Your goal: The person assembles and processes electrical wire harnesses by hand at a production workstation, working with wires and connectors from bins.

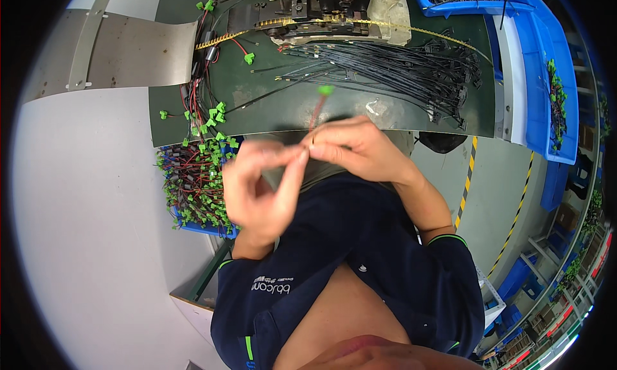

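Hands (308, 161) pinch, apparently, green-tipped red wire (319, 106).

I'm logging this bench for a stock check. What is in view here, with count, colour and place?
wire: one, red with a green tip, pinched between both hands
black cables: a large pile, on the green bench right of centre
machine: one, dark, at the bench's far edge
red wires: a heap with green connectors, in a blue bin left of the hands
blue bins: several, far right
left hand: blurred, fingers on the wire
right hand: pinching the wire
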Demonstrator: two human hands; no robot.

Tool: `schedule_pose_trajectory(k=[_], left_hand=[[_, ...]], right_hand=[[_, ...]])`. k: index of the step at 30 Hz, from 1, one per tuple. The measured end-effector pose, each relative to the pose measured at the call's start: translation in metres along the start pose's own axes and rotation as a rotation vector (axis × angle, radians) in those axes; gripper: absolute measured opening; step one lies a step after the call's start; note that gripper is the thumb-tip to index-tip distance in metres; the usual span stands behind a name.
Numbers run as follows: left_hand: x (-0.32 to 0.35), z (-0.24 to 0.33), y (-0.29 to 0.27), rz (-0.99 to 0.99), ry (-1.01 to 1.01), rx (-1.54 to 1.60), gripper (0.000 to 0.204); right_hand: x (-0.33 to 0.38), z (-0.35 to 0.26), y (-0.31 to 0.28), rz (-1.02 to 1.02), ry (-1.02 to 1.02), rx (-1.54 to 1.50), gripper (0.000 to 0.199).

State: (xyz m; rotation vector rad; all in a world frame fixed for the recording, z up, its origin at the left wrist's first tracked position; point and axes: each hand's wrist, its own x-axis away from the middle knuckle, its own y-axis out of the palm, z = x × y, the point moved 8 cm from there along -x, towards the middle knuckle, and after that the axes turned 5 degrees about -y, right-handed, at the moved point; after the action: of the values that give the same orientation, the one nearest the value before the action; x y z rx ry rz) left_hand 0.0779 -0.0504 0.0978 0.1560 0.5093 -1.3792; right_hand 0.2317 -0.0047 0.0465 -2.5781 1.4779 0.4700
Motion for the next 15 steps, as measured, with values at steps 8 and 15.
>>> schedule_pose_trajectory(k=[8,15], left_hand=[[0.001,0.016,-0.005,-0.037,0.014,-0.198,0.044],[-0.012,-0.064,0.013,-0.149,-0.434,0.392,0.047]], right_hand=[[0.005,-0.010,0.011,-0.052,-0.067,0.096,0.014],[0.006,0.012,-0.004,0.094,0.130,0.032,0.022]])
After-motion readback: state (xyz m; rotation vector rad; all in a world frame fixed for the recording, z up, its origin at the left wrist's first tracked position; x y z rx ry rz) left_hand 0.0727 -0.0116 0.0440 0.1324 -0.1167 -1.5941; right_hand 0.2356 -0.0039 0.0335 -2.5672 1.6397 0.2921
